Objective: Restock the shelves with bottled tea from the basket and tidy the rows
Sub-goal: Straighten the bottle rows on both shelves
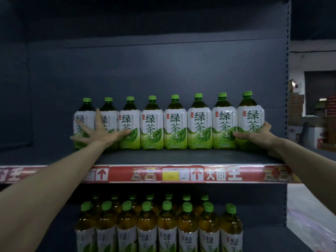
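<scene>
- Head view, upper shelf (181,158): eight green-tea bottles (175,124) stand upright in one row, set well back from the front edge. Their labels face out and their sides touch or nearly touch.
- Left hand (102,132): flat and splayed wide, fingers straight, laid across the fronts of the three bottles at the left end. It holds nothing.
- Right hand (256,134): curled round the lower body of the right bottle (251,115), thumb across the front, fingers round the far side.
- A red price strip (218,174) runs along the shelf's front edge.
- Below it, the lower bottles (163,226) are packed several rows deep, partly cut off by the frame.
- The basket is not in view.
- Step in hand, as a judgement: squaring up the row between the two hands.
- To do it well:
  - Press low on the bodies, not near the caps, so nothing tips.
  - Push both ends evenly so the line comes out straight.
  - Close gaps without turning the labels.
  - Check the left end, where the splayed hand hides how the bottles sit.
</scene>
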Demonstrator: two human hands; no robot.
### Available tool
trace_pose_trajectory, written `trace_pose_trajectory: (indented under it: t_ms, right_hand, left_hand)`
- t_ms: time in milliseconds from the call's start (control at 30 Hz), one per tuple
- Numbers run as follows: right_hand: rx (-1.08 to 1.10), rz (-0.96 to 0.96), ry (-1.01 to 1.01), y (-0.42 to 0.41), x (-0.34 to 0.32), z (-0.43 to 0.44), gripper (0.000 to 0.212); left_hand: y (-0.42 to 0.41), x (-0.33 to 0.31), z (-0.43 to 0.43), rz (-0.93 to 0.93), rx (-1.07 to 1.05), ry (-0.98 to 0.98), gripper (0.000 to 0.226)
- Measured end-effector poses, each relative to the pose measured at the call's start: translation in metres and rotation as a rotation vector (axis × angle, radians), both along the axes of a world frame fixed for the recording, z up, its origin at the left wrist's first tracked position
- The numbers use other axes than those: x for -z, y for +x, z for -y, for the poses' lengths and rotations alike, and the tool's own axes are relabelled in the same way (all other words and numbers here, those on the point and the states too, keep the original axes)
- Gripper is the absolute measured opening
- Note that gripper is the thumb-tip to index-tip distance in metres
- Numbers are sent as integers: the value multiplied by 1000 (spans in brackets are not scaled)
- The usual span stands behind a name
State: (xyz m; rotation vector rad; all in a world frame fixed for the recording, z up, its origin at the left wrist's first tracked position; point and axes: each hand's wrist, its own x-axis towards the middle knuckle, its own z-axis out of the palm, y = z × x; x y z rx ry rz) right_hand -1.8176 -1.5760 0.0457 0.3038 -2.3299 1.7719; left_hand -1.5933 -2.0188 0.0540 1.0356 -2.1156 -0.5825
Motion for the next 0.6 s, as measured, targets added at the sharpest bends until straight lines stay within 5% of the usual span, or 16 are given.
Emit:
trace_pose_trajectory:
  t_ms: [600]
  right_hand:
    - [105, 47, 121, 9, -3, 7, 134]
  left_hand:
    - [-15, 12, 17, -68, 145, 82, 135]
